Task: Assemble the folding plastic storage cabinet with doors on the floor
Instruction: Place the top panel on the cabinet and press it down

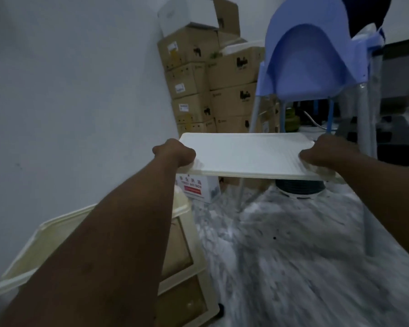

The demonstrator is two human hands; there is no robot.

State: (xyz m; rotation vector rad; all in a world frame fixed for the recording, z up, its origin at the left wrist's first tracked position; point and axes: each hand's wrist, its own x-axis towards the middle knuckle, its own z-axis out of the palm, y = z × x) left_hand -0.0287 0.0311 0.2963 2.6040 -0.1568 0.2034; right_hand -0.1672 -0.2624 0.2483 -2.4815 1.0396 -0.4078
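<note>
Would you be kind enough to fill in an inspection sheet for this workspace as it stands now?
Surface: grey-and-white marbled floor, blurred.
Job's things: white panel held level in the air; cream cabinet frame with brownish doors beside the wall.
Clutter: small white box with a red label; dark round object under the panel, unclear what.
Hands: left hand grips the panel's left edge, right hand its right edge.
Cables: thin pale curve behind the chair legs, possibly a cable; cannot tell.
Surroundings: pale wall, stacked cardboard boxes, blue chair on metal legs.
</note>
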